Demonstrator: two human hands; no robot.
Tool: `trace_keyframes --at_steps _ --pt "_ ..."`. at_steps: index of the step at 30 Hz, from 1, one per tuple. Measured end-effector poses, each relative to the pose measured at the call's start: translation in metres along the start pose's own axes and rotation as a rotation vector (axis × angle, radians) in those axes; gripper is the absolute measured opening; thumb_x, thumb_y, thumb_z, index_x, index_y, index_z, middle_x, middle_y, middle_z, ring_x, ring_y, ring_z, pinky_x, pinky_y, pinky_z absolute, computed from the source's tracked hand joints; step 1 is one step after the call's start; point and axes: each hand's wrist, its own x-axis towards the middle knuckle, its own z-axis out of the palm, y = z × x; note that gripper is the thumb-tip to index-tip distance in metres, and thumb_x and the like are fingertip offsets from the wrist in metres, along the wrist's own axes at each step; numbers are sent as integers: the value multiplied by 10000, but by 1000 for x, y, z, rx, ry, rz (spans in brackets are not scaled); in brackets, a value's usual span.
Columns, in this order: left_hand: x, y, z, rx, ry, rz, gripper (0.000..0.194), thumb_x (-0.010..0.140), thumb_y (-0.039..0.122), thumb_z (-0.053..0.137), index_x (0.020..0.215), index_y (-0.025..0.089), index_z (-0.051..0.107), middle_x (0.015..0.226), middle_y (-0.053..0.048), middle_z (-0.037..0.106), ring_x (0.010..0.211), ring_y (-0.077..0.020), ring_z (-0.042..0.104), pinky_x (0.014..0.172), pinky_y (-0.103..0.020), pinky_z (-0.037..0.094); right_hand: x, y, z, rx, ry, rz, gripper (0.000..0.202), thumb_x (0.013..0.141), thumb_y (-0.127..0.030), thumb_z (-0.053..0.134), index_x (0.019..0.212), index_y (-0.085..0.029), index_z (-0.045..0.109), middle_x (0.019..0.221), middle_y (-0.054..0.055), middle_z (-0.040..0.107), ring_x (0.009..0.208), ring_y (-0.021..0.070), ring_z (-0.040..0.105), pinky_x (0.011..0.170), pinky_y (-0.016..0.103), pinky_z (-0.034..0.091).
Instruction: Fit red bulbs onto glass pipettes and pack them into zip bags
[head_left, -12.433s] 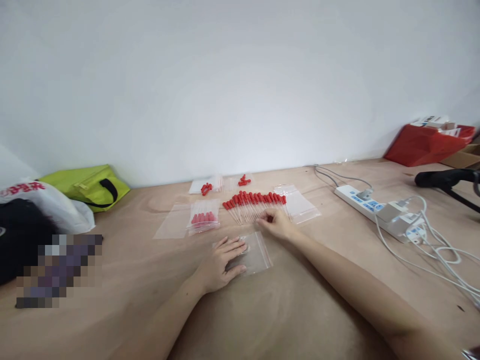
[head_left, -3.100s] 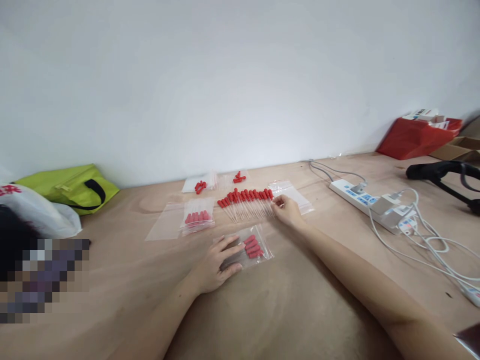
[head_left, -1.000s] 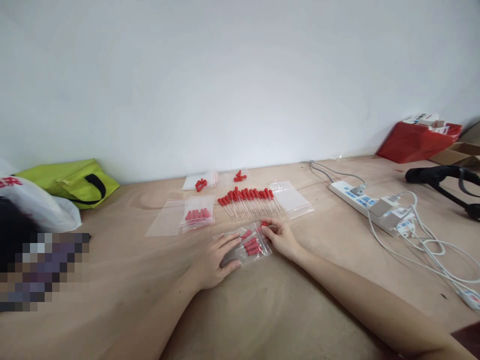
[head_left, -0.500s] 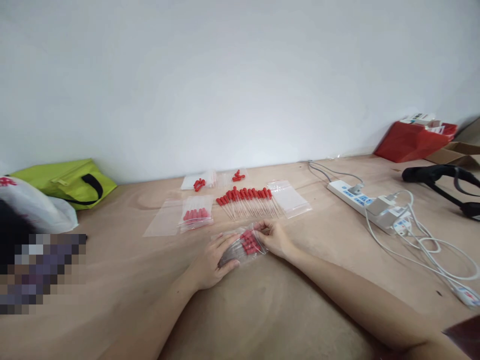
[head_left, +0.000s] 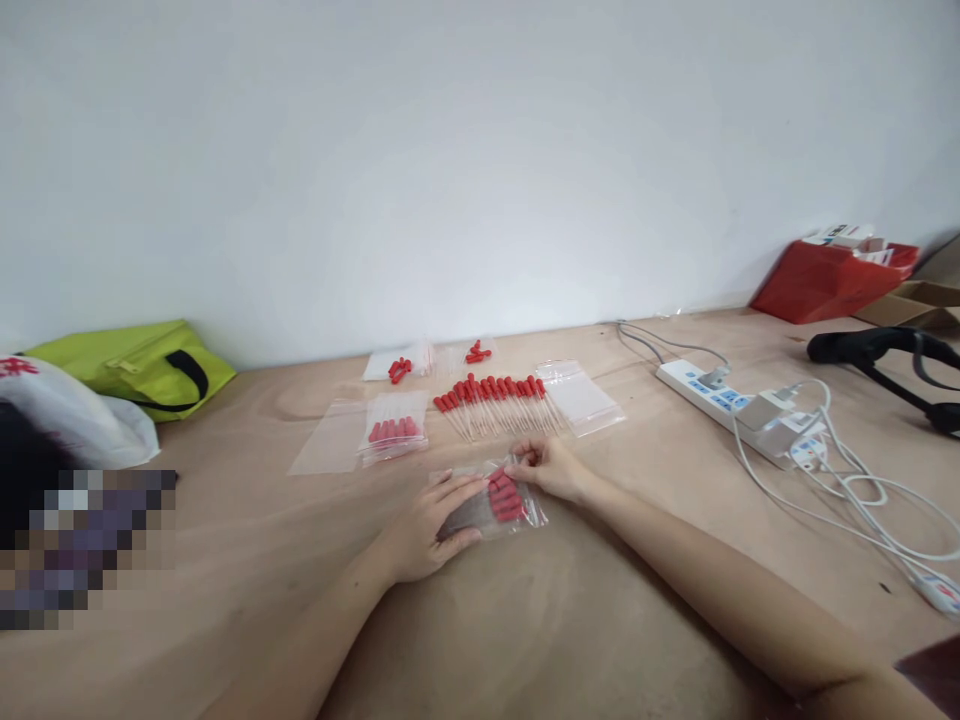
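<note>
A clear zip bag (head_left: 501, 500) holding several red-bulbed droppers lies on the wooden table (head_left: 525, 620) in front of me. My left hand (head_left: 429, 520) presses flat on the bag's left end. My right hand (head_left: 547, 467) pinches the bag's far right corner. Just beyond, a row of loose red-bulbed droppers (head_left: 491, 400) lies side by side. A filled dropper bag (head_left: 394, 432) sits to the left of the row, beside an empty bag (head_left: 326, 452).
Empty clear bags (head_left: 579, 397) lie right of the row. Loose red bulbs (head_left: 400, 369) sit near the wall. A white power strip (head_left: 731, 405) with cables is on the right, a red box (head_left: 832, 283) beyond it, a green bag (head_left: 142, 365) on the left.
The bag under my hands went from empty to holding several droppers, and the loose row got shorter. My right hand came back from the row to the bag's corner and turned the bag slightly.
</note>
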Motion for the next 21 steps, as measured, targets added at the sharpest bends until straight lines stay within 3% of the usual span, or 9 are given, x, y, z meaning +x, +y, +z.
trace_keyframes --at_steps 5,9,14,18,21 --pt "0 -3 0 -24 34 -8 512 806 316 515 1291 259 362 1298 -50 462 1229 -239 363 1051 -482 213 2 -2 -12 -32 -160 83 324 425 -332 779 553 -148 546 444 -78 475 427 46 387 418 179 275" --pt "2 -8 3 0 261 -123 413 815 285 487 1219 219 426 1271 -82 459 1203 -242 386 1020 -452 294 -2 -7 -15 -17 -229 54 318 489 -368 752 523 -151 522 436 -76 467 420 46 383 412 175 283" --pt "4 -16 12 -81 537 -304 304 782 295 508 1063 190 461 1075 -85 528 1012 -228 530 861 -396 450 -12 -16 -4 416 -220 93 364 564 -397 726 611 -175 441 577 -58 543 509 77 516 523 231 456" --pt "7 -8 11 -404 658 -621 265 760 398 529 867 189 405 650 33 497 562 -148 584 547 -306 507 -15 -18 2 643 -210 146 375 583 -388 724 656 -188 416 625 -39 569 523 99 559 534 265 490" --pt "12 10 4 -836 600 -816 408 782 396 530 1059 195 308 610 54 522 491 -140 598 506 -291 510 -17 -16 5 704 -176 122 360 611 -378 711 663 -192 408 644 -37 574 562 95 571 556 247 490"
